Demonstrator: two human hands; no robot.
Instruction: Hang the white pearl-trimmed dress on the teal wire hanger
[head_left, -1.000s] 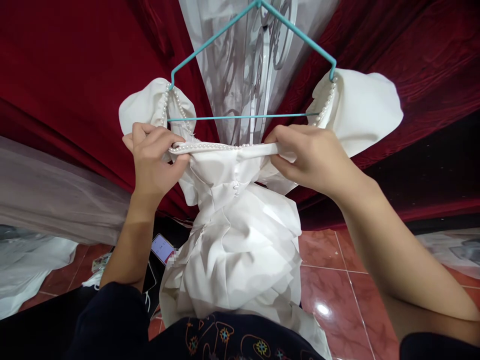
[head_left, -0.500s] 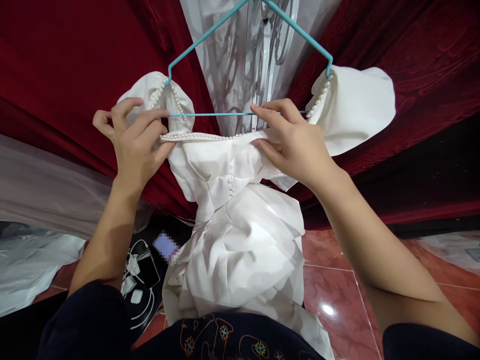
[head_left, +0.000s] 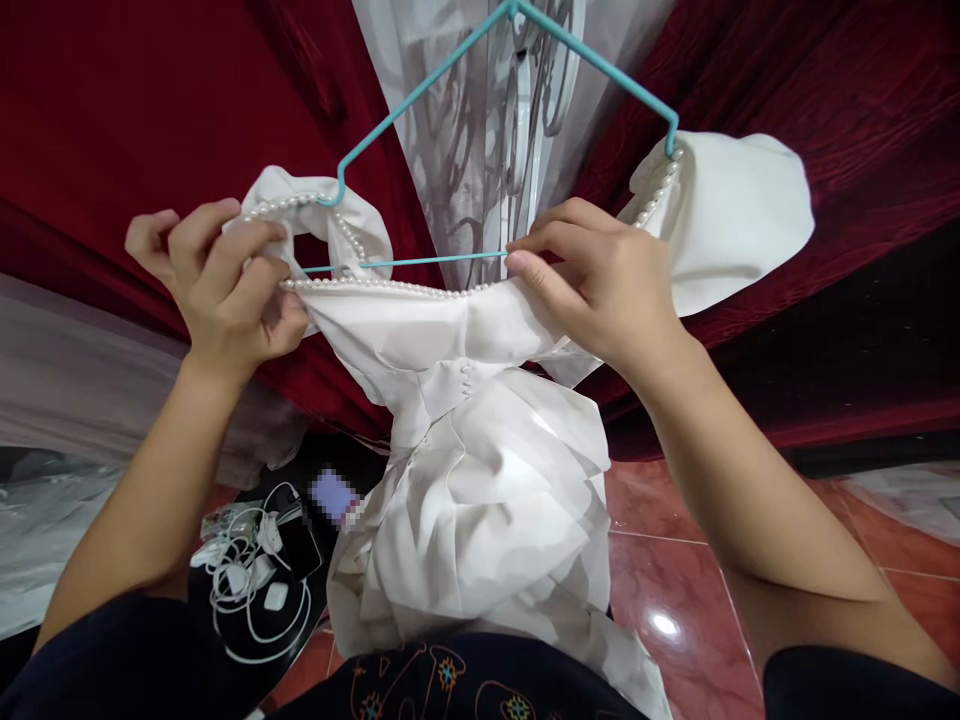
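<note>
And your left hand (head_left: pixel 225 290) has swung farther left, pinching the pearl-trimmed white fabric dress (head_left: pixel 480 490) mid-frame, its neckline drawn wider beneath the thin turquoise hanger (head_left: pixel 420 92); your right hand (head_left: pixel 615 280) curls there, pinch unclear.

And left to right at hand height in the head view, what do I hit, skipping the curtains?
Left hand → white dress bodice → right hand → right-hand puff sleeve.
</note>
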